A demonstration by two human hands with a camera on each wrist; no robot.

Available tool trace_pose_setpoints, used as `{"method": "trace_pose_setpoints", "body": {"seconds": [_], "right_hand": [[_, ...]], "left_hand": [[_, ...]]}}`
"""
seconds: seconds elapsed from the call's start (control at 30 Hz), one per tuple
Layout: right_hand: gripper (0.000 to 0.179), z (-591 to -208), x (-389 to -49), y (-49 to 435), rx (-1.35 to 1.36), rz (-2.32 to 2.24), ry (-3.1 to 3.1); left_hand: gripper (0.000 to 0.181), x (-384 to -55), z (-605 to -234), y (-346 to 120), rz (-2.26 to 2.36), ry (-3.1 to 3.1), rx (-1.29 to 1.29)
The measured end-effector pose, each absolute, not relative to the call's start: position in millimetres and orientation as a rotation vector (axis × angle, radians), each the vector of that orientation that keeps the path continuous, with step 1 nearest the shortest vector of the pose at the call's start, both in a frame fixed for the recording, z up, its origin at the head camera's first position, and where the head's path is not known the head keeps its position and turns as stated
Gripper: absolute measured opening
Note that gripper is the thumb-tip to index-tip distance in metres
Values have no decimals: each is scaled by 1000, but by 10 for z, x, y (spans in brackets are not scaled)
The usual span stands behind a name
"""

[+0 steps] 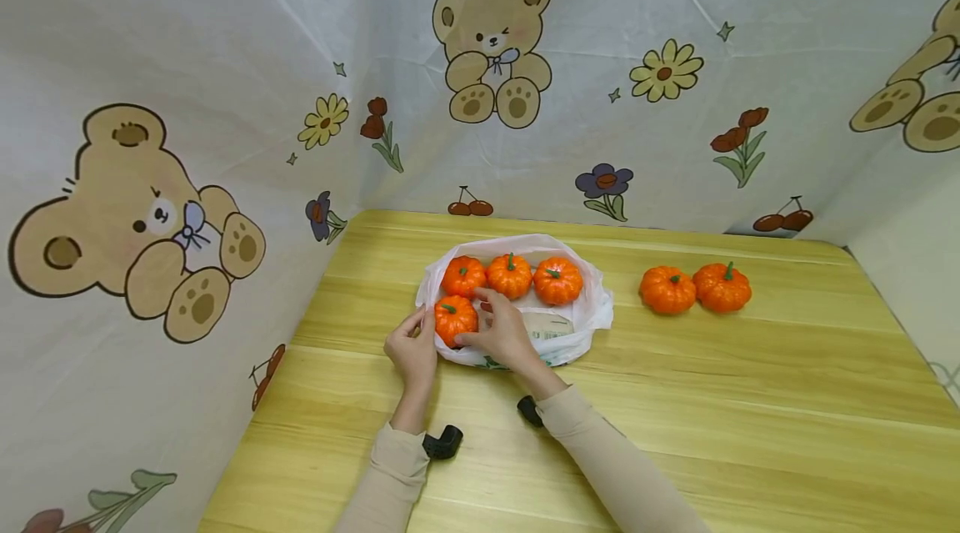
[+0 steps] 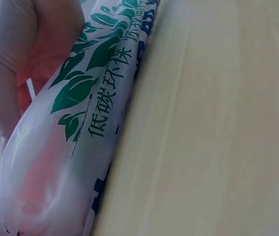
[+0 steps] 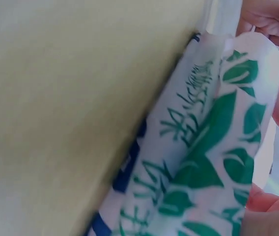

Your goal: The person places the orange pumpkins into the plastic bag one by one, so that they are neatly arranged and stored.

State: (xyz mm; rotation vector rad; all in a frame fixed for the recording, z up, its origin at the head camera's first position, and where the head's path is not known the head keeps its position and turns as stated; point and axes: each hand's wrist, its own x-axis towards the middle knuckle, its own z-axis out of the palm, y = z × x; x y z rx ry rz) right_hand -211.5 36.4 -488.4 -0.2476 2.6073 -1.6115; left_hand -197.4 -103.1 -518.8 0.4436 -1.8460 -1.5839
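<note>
A white plastic bag (image 1: 594, 309) lies spread with its mouth up on the wooden table, green leaves printed on its side (image 2: 75, 93). Inside are small orange pumpkins: three along the back, such as the right-hand pumpkin (image 1: 558, 281), and a front-left pumpkin (image 1: 454, 319). My right hand (image 1: 506, 334) reaches over the bag's front edge, thumb and fingers around the front-left pumpkin. At the bag's left edge, my left hand (image 1: 414, 351) pinches the rim. The right wrist view shows the bag's printed front (image 3: 203, 167) hiding much of the right hand.
Two more pumpkins, a left one (image 1: 667, 290) and a right one (image 1: 722, 288), sit side by side on the table (image 1: 750, 399), right of the bag. Bear-printed cloth (image 1: 495, 166) hangs behind the table and along its left side.
</note>
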Motion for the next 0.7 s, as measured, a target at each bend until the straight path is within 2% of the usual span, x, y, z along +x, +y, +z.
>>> {"method": "trace_pose_setpoints", "body": {"seconds": [0.37,0.7], "right_hand": [[79,-4722,-2034,651,-213,-1786,2548],[78,-4524,-1975,1163,-235,-1960,2549]], "left_hand": [[13,-1978,-5200,-1032,-1598,-1829,460],[13,-1979,-5206,-1030,-1588,-1837,466]]}}
